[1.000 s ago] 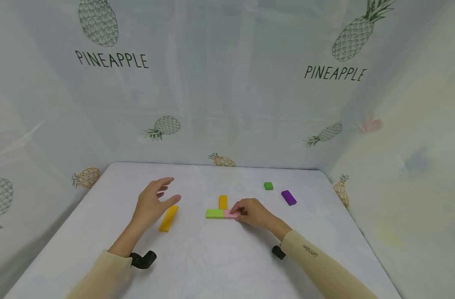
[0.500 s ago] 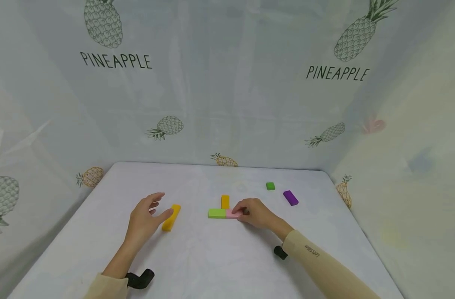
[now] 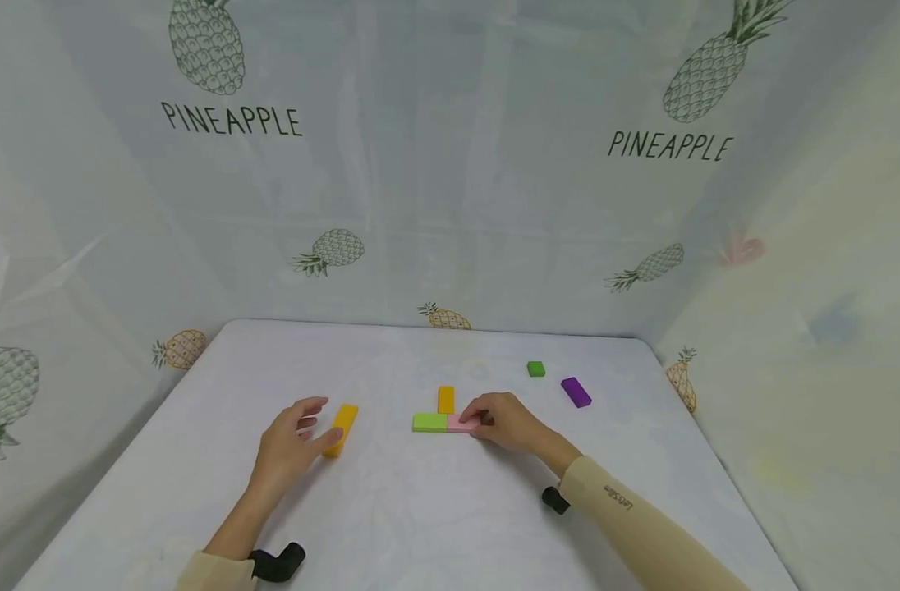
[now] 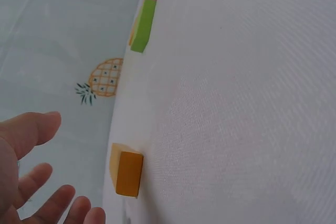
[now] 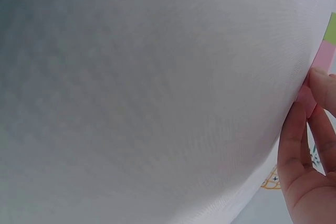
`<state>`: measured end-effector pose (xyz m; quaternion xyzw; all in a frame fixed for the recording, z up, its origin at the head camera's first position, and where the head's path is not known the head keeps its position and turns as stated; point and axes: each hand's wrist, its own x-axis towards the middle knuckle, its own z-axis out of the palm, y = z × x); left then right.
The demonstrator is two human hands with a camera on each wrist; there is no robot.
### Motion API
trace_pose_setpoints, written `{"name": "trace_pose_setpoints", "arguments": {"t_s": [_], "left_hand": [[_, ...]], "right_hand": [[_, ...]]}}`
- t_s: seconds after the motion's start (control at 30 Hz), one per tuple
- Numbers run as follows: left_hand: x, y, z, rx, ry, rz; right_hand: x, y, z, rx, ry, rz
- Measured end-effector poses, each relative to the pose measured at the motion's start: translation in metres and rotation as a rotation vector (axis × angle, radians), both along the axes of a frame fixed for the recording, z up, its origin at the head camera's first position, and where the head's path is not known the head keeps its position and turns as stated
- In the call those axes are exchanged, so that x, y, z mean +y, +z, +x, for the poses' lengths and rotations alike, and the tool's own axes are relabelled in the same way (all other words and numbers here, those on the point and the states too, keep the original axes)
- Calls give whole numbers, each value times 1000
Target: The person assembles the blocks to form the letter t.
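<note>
My right hand [image 3: 503, 422] pinches the right end of a pink block [image 5: 324, 57], which lies end to end with a light green block [image 3: 429, 423] on the white table. A short yellow-orange block [image 3: 446, 399] stands off the far side of that row, near where the two meet. My left hand [image 3: 287, 447] hovers beside a longer orange block [image 3: 344, 427], thumb and fingers spread apart. In the left wrist view the fingers [image 4: 52, 203] are clear of the orange block [image 4: 128, 173], with nothing between them.
A small green block [image 3: 535, 369] and a purple block [image 3: 576, 392] lie toward the back right of the table [image 3: 420, 525]. Behind rises a pale curtain [image 3: 450, 164] printed with pineapples. A black wrist-worn piece [image 3: 278, 563] juts from the left sleeve.
My left hand has drawn back and down toward the near side, then sunk closer to the orange block. The right hand keeps its pinch on the pink block, and the blocks stay put.
</note>
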<state>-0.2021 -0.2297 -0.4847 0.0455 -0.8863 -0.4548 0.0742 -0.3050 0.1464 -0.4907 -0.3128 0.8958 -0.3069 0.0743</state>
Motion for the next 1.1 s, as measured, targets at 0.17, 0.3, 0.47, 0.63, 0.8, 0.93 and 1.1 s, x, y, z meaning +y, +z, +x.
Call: {"name": "trace_pose_setpoints", "arguments": {"t_s": [0.17,0.3,0.47,0.63,0.8,0.93,1.1], "left_hand": [[1,-5,-2,-21,-1,8],[1,-8,-3,-59,2,3],[-3,-12,-7,-108,-18,-5],[-10,-15,-15,-113,-77,-35],[-19,-16,-23,-105,-191,-39],[-30,-19,-32,-87,-314,-9],[-47,-22,-39,-114,-457,34]], "right_hand": [[0,0,0,-4,2,-5],[0,0,0,5,14,2],[0,-1,0,0,6,-6],[1,-2,-2,-8,-3,-12],[0,-1,-1,6,-2,2],[0,-1,-1,8,-6,10],[0,-2,-2,6,-9,13]]}}
